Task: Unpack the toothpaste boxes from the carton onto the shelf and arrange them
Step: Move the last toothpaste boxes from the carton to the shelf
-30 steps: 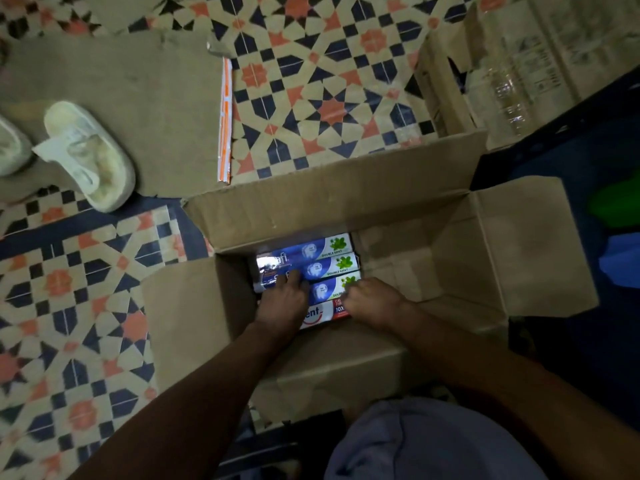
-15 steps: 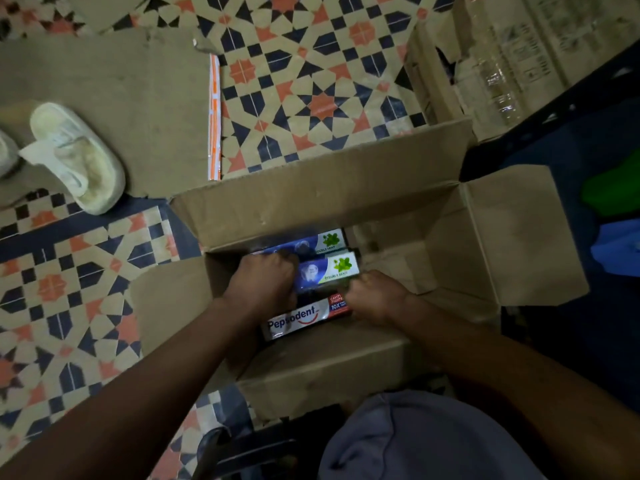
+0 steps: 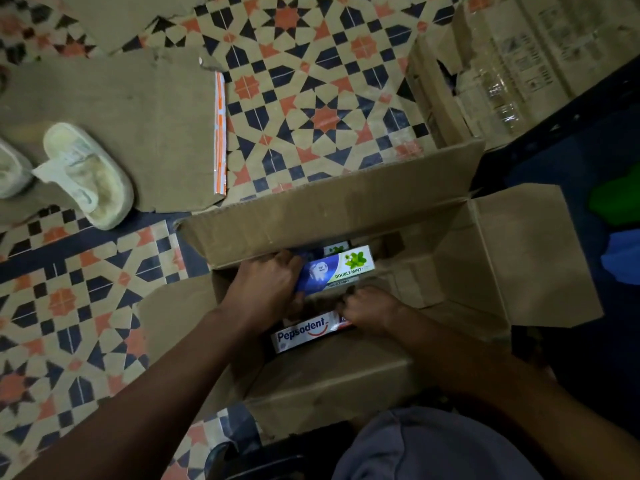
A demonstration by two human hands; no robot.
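Head view, looking down into an open cardboard carton (image 3: 332, 209) on a patterned tile floor (image 3: 311, 98), all four flaps spread.

- Left hand (image 3: 266, 289): fingers and thumb wrapped round the left end of a blue-and-white "Double Mint" toothpaste box (image 3: 341, 268). The box is raised inside the carton, its green-leaf end pointing right.
- Edges of more toothpaste boxes (image 3: 337, 250) show just behind and beneath it, mostly hidden.
- Right hand (image 3: 372, 313): fingers curled tight, knuckles up, lying over the right end of a white "Pepsodent" toothpaste box (image 3: 304, 332) at the carton's near wall. Fingertips are hidden, so I cannot tell whether it grips the box.
- Right half of the carton: bare cardboard bottom.
- Left of the carton: a flattened cardboard sheet (image 3: 138, 126) with a pale slipper (image 3: 90, 174) on it.
- Top right: a second carton (image 3: 436, 109).
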